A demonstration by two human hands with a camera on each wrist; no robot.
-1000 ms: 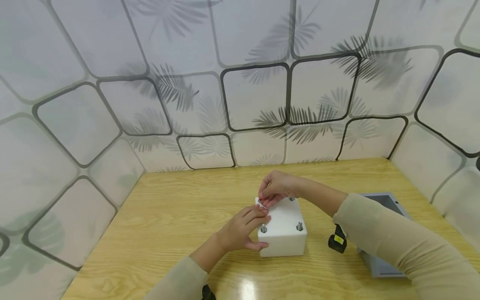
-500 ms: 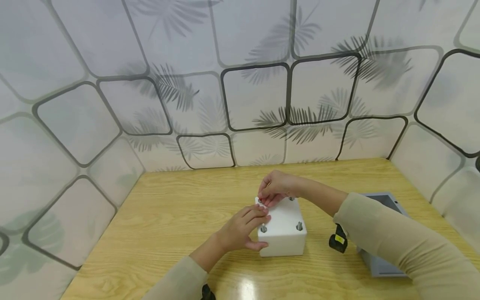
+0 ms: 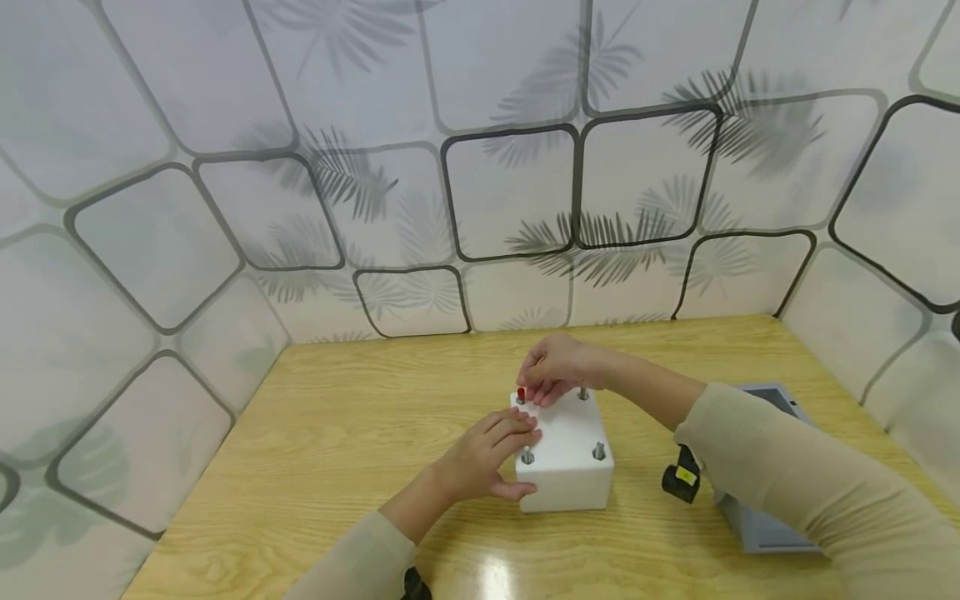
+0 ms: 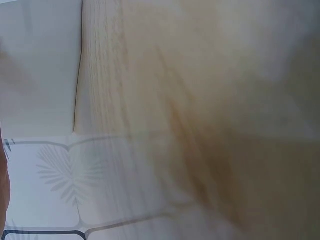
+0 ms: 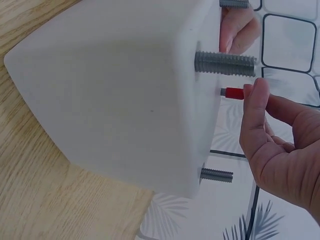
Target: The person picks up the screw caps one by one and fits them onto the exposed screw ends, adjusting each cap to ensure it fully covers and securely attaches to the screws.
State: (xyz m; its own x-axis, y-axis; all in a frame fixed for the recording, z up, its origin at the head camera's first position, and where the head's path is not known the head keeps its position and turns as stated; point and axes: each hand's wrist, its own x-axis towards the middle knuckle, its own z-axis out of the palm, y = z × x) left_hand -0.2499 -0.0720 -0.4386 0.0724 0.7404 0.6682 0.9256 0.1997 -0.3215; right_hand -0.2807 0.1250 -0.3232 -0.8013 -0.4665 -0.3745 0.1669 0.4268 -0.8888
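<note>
A white block (image 3: 562,450) with several threaded metal studs standing out of its top sits on the table. My left hand (image 3: 487,458) holds its left side, fingers over the top and thumb on the front face. A small red cap (image 3: 521,393) is at the far-left stud. My right hand (image 3: 558,371) is above that corner, thumb and forefinger pinching the cap's outer end; the right wrist view shows the red cap (image 5: 234,93) in line with the stud, fingertips (image 5: 257,92) at its end. Left-hand fingers (image 5: 237,32) show behind the near stud (image 5: 225,64).
A grey bin (image 3: 772,537) stands on the wooden table (image 3: 375,400) to the right, partly hidden by the right sleeve (image 3: 810,475). A black wrist camera (image 3: 681,479) hangs under the right wrist. Patterned fabric walls (image 3: 517,200) enclose the table. The left wrist view is largely blurred.
My right hand has risen slightly and shifted a little right, so more of the red cap shows below the fingertips. My left hand and the block have stayed put.
</note>
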